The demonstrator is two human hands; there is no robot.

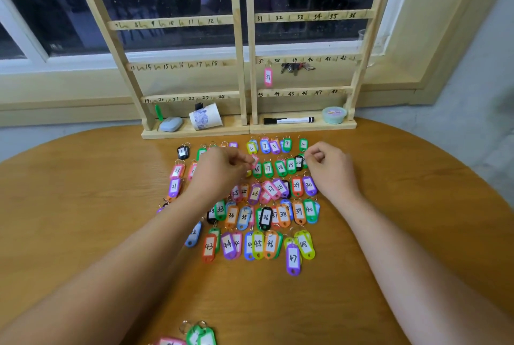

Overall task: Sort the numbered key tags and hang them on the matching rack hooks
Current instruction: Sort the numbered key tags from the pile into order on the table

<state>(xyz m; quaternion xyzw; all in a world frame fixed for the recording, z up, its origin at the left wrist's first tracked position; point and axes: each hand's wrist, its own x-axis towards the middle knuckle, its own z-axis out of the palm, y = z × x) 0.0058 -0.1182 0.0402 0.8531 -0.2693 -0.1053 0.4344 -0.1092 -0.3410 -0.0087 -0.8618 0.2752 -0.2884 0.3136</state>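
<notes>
Several coloured numbered key tags [265,216] lie in rows on the wooden table [83,205]. My left hand [219,166] hovers over the second row and pinches a small pink tag [254,161] at its fingertips. My right hand [328,169] is curled beside the green tag at the right end of that row; whether it holds one I cannot tell. Two wooden racks [244,66] with numbered hooks stand at the table's far edge. A pink tag 37 [267,76] hangs on hook 37, and a bunch of keys [296,67] hangs near hook 39.
On the rack bases sit a paper cup [205,117], a grey-blue mouse-like object [170,124], a black marker [289,120] and a small tub [334,114]. More tags [199,335] lie at the table's near edge. A window is behind the racks.
</notes>
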